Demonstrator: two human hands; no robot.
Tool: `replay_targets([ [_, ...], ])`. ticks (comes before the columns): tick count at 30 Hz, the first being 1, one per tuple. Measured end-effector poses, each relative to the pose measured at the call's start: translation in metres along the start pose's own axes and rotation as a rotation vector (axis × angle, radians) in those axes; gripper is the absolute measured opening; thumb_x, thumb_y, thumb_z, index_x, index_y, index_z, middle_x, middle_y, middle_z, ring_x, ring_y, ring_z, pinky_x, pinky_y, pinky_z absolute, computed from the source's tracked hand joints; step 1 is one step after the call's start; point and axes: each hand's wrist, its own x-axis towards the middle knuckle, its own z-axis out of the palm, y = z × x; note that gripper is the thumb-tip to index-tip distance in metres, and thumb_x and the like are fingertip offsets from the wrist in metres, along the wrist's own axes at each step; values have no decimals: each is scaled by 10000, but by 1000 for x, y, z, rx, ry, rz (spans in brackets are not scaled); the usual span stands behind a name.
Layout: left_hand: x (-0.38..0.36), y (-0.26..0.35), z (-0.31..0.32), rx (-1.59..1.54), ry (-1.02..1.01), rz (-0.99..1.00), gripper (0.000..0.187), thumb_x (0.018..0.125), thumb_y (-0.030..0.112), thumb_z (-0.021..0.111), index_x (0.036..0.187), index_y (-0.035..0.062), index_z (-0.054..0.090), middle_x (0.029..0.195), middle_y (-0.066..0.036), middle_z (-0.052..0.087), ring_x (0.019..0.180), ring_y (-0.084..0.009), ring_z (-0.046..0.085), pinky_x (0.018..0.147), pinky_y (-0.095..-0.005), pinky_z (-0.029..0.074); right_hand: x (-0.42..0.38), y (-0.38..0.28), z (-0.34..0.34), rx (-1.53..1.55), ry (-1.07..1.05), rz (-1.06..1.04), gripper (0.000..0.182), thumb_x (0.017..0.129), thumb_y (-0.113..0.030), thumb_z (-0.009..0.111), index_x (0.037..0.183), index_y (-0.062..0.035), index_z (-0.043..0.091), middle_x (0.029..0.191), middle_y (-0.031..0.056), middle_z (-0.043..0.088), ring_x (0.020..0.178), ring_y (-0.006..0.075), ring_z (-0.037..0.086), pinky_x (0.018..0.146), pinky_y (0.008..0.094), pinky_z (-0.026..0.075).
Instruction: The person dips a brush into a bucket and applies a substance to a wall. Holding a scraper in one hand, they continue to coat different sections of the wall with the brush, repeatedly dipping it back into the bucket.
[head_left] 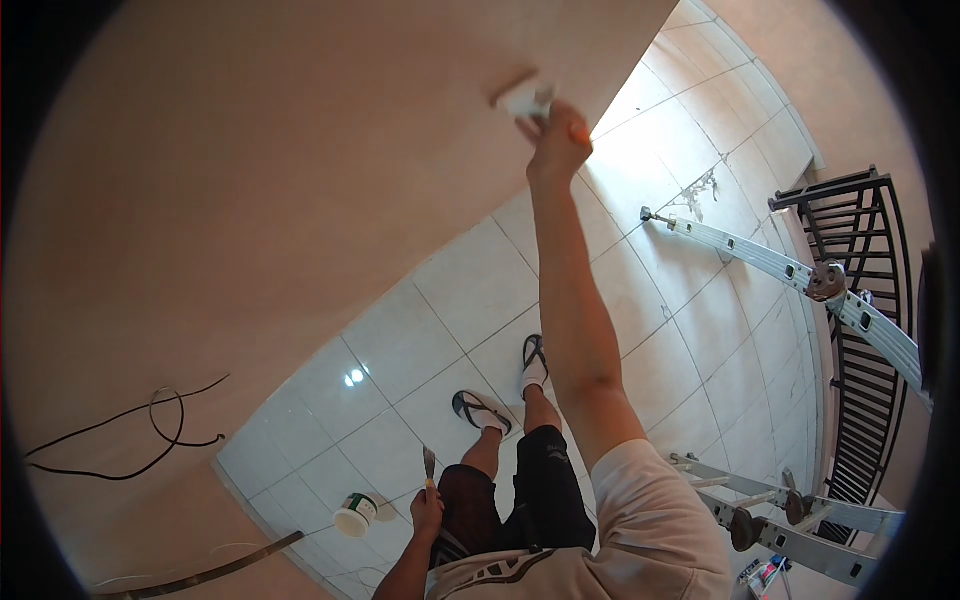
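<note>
My right hand [562, 145] is stretched up to the pinkish wall [300, 170], its fingers closed round a wide putty knife [524, 98]. The blade is pale, slightly smeared by motion, and its edge lies at the wall surface with a darker streak beside it. Down by my left leg, my left hand [427, 512] grips a narrow putty knife [430, 462] by its light handle, blade pointing up. A white bucket [354, 515] with a green label is near that hand, close to the floor.
An aluminium ladder [760, 255] spans the right side, with more of its rails [800, 540] at lower right. Behind it stands a dark metal railing [860, 350]. Black cables [130, 472] hang from the wall at left. Glossy tiles [440, 310] cover the floor around my sandaled feet.
</note>
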Motion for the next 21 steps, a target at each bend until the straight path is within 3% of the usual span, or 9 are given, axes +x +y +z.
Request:
replay_targets([
  [3, -1, 5, 0, 10, -19, -4, 494, 962, 489, 485, 758, 42, 540, 570, -19, 507, 498, -99, 466, 476, -265, 352, -11, -82, 59, 114, -220, -242, 211, 917, -176, 562, 1065, -28, 534, 1046, 145, 588, 907, 335, 654, 701, 461, 623],
  [6, 1, 8, 4, 40, -12, -18, 498, 961, 492, 484, 762, 39, 545, 571, -24, 509, 503, -104, 475, 486, -267, 358, -16, -115, 73, 309, -320, -301, 261, 916, -196, 558, 1119, -44, 495, 1082, 152, 583, 939, 346, 651, 715, 477, 617],
  [10, 3, 2, 6, 69, 3, 3, 502, 964, 489, 478, 763, 33, 546, 569, -27, 508, 510, -108, 483, 493, -269, 363, -5, -39, 35, 297, -216, -119, 261, 924, -183, 532, 1129, -36, 467, 1176, 159, 539, 1042, 368, 614, 732, 497, 613],
  [15, 2, 11, 6, -7, -7, -3, 505, 968, 481, 474, 762, 26, 546, 567, -28, 505, 513, -111, 487, 497, -277, 366, -14, 51, -60, -42, 36, 60, 192, 930, -116, 508, 1092, -14, 504, 1104, 152, 555, 978, 338, 639, 729, 448, 623],
  [17, 2, 11, 6, 26, 1, -4, 505, 968, 479, 475, 760, 25, 546, 569, -28, 506, 513, -111, 484, 496, -276, 365, -11, 65, -68, -201, 129, 174, 152, 926, -96, 497, 1049, -20, 545, 1065, 142, 572, 972, 314, 646, 706, 409, 634],
  [21, -2, 19, 4, 100, -3, 47, 509, 968, 482, 475, 757, 23, 544, 572, -29, 508, 516, -114, 484, 502, -274, 368, -30, -6, 10, 10, -12, 48, 126, 928, -103, 528, 1010, -15, 565, 1044, 132, 582, 912, 295, 663, 669, 394, 638],
])
